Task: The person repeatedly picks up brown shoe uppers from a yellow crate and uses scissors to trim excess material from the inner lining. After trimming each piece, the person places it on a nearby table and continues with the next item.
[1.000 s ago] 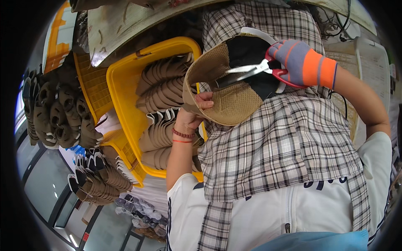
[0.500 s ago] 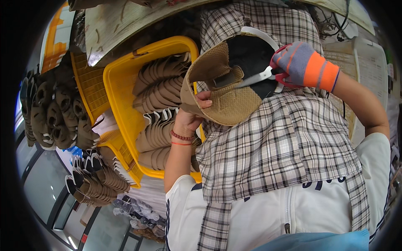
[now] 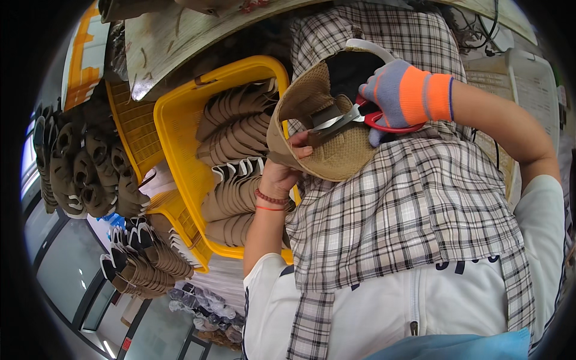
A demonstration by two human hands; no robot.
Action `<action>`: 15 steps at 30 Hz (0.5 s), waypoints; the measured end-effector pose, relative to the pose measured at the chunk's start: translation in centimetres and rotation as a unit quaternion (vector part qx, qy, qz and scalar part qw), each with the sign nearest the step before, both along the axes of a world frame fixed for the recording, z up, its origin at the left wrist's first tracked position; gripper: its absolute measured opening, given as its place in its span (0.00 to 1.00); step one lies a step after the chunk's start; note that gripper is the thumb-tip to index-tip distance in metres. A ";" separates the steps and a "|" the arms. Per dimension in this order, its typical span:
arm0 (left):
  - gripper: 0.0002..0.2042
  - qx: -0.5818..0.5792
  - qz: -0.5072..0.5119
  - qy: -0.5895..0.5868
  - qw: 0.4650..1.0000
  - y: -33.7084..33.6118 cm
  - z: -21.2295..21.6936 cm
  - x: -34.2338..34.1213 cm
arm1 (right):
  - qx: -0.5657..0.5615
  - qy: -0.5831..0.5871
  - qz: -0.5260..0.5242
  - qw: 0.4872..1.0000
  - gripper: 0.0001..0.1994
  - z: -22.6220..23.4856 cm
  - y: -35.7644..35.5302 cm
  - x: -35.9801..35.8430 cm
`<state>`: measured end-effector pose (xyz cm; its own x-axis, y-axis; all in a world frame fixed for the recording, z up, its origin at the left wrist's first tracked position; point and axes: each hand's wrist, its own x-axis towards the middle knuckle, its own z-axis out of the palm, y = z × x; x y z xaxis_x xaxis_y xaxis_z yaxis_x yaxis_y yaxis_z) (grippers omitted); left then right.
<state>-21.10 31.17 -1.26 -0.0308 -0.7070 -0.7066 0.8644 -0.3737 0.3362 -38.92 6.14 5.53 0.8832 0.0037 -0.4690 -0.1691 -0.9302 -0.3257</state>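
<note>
A brown shoe upper point(image 3: 347, 157), turned with its textured tan inside facing me, lies over my checked apron point(image 3: 390, 222). My bare left hand point(image 3: 284, 173) is closed on its lower left edge, thumb on the inner face and the other fingers mostly hidden behind. In a grey and orange glove, my right hand point(image 3: 393, 90) is closed around the red handles of a pair of scissors point(image 3: 354, 117). The blades reach into the upper and point at the left thumb, close to a dark strip inside. Whether they touch the material I cannot tell. A white band point(image 3: 367, 45) rims the far edge.
On my left stands a yellow basket point(image 3: 174, 144) with rows of similar brown uppers point(image 3: 234, 129). Further left are more yellow baskets point(image 3: 129, 114) and bundled uppers point(image 3: 90, 168). A worn tabletop point(image 3: 198, 27) lies beyond; a pale plastic crate point(image 3: 531, 78) is at right.
My right hand has moved left and slightly down, bringing the scissors deeper into the upper. The blades look more spread. My left hand keeps its hold and has shifted slightly right.
</note>
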 end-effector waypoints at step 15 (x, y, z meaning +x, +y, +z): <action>0.20 -0.031 -0.003 0.045 0.998 -0.1 -0.4 0.0 | -0.009 0.076 -0.025 0.997 0.34 1.8 1.1 1.4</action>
<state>-21.11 31.06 -1.69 -0.0963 -0.7487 -0.6559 0.8905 -0.3592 0.2793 -37.47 7.24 7.34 0.8009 -0.0471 -0.5970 -0.2607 -0.9249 -0.2767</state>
